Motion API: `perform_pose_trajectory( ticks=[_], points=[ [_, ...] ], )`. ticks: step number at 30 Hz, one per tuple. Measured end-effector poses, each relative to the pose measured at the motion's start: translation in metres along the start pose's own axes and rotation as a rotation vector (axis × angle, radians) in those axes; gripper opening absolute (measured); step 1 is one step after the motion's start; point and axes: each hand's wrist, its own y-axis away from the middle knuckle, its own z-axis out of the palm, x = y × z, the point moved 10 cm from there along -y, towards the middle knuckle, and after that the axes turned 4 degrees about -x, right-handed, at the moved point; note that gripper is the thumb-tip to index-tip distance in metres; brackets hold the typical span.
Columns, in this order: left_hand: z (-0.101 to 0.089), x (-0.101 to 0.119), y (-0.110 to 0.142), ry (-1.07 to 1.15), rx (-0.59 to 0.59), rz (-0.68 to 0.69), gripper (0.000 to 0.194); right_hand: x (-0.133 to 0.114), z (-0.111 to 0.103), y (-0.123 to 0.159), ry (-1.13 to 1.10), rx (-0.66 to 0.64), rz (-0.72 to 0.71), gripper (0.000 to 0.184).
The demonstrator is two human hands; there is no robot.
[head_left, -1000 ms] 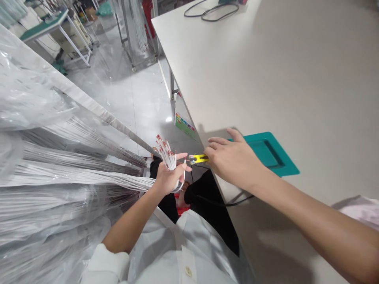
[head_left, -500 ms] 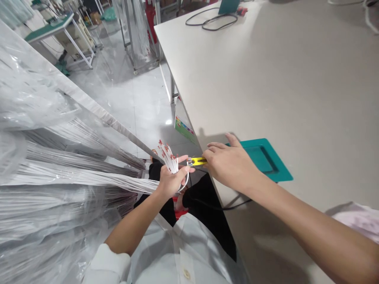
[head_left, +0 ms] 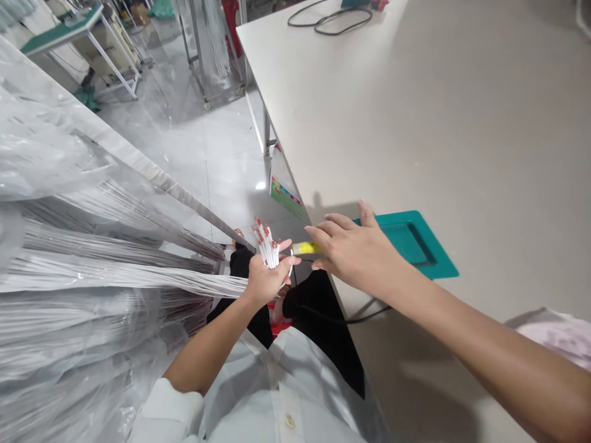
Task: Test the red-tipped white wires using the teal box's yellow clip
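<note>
In the head view, my left hand is closed round a bundle of white cords whose red-tipped ends fan out above the fist. One cord stands apart beside my left fingertips, at the end of a narrow yellow tool. My right hand hovers over the other end of this tool, fingers spread, thumb below it and index finger above. The tool's far end is hidden under that hand. Right behind the hand, a teal plate with a sunken rectangle lies on the table.
The pale table fills the right side, its edge running close to my right hand. Plastic-covered bundles of cords hang on a rail at left. A black cable lies at the back; a pinkish cloth lies at right.
My right fingers have spread and come off their grip on the yellow tool. The left hand keeps its hold on the cords. The view has shifted slightly.
</note>
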Motion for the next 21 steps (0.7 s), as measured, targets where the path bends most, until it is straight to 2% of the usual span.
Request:
perform_pose_trajectory(
  ticks=[3,8,13,19,21],
  points=[
    [-0.001,0.0,0.001,-0.004,0.01,-0.018,0.046,-0.001,0.003,0.001,0.026,-0.005,-0.018,0.039],
    [-0.006,0.001,0.003,-0.01,0.016,0.003,0.046,-0.002,0.004,0.004,0.055,0.006,-0.032,0.042],
    [-0.01,0.001,0.007,-0.048,-0.002,0.015,0.046,0.001,0.003,0.005,-0.006,0.017,-0.024,0.043],
    [-0.011,0.014,0.021,-0.042,-0.009,0.025,0.047,-0.016,-0.025,0.01,-0.225,0.208,-0.125,0.031],
    [-0.008,0.019,0.027,-0.057,-0.036,0.031,0.048,-0.027,-0.032,0.01,-0.317,0.225,-0.166,0.03]
  ],
)
